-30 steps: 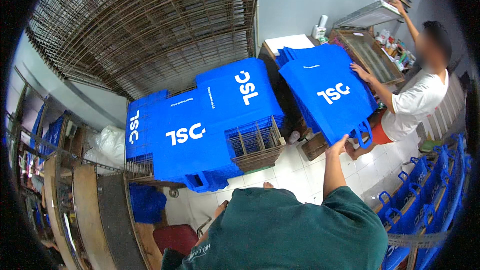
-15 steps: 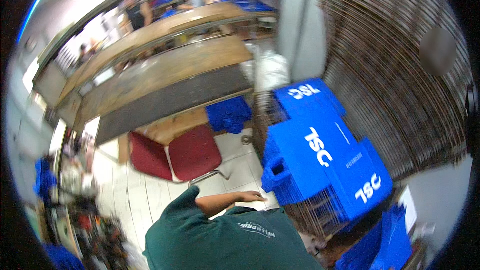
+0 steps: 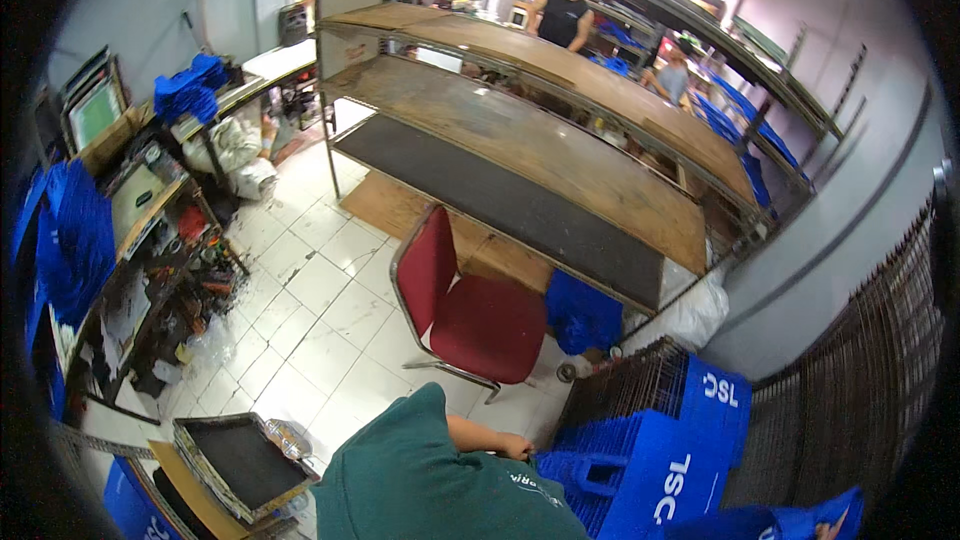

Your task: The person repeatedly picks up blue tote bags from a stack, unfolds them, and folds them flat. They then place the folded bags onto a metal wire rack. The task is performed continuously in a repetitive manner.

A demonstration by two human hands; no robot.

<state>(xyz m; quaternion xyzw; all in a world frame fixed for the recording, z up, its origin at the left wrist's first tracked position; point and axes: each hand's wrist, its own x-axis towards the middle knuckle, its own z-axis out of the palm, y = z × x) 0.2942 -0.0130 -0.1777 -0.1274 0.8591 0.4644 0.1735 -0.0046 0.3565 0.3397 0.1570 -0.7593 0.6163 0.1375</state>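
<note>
My left hand (image 3: 516,446) is in front of my green-sleeved body, beside the near corner of a wire rack. Its fingers look bent, but they are too small to tell whether they touch anything. Blue fabric bags (image 3: 655,470) with white lettering lie layered on the rack's wire shelves (image 3: 625,380). At the lower right edge my right hand (image 3: 832,522) is closed on a blue fabric bag (image 3: 780,523), which spreads in front of the rack. Part of that hand is cut off by the picture's edge.
A red chair (image 3: 485,330) stands ahead, before a long multi-level shelf (image 3: 520,130). Tall stacked wire racks (image 3: 850,350) line the right. To the left are a cluttered bench (image 3: 150,210), hanging blue fabric (image 3: 75,250) and a dark framed screen (image 3: 245,455). Two people (image 3: 563,15) are beyond the shelf.
My view has swung left, so the chair and rack sit farther right. My left hand, formerly outstretched over the floor, now looks bent beside the rack. The right hand has come into sight.
</note>
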